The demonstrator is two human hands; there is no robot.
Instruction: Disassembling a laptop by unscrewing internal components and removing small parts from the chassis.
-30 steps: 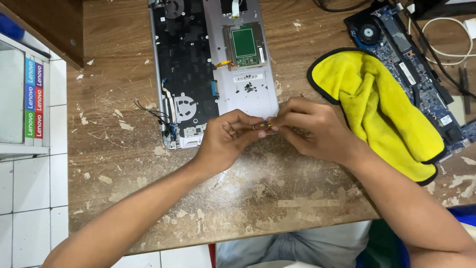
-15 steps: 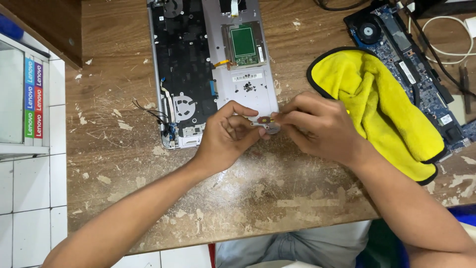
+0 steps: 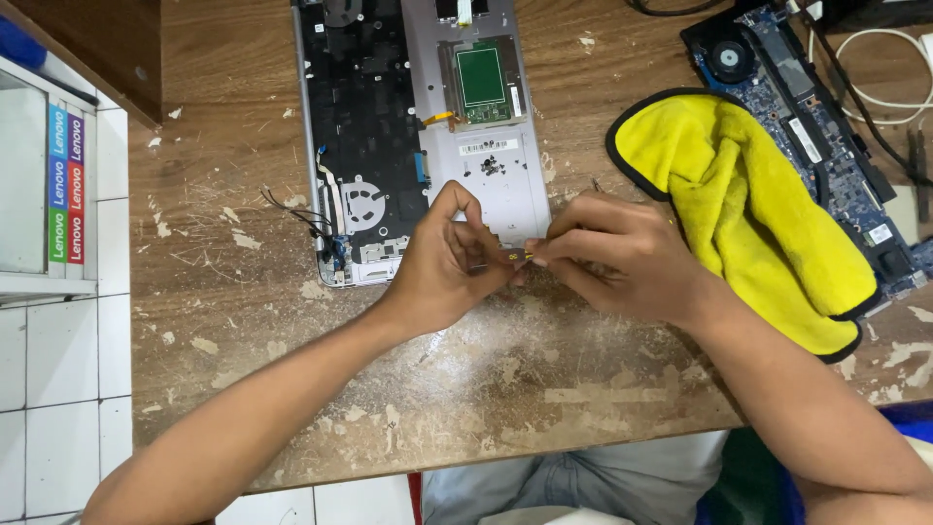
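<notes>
My left hand and my right hand meet fingertip to fingertip over the near edge of an opened laptop base. Between the fingertips both hands pinch a tiny yellowish part; it is too small to tell what it is. The laptop base lies bottom up, with a black keyboard backing on its left half, a silver shell on its right half and a green touchpad board. Thin black wires stick out from its left edge.
A yellow cloth with a black border lies to the right of my right hand, partly over a blue circuit board with a fan. White and black cables run at the top right. The worn wooden table ends at white tiles on the left.
My hands have stayed together at the laptop's near edge; the fingers have shifted slightly around the small part. Nothing else has moved.
</notes>
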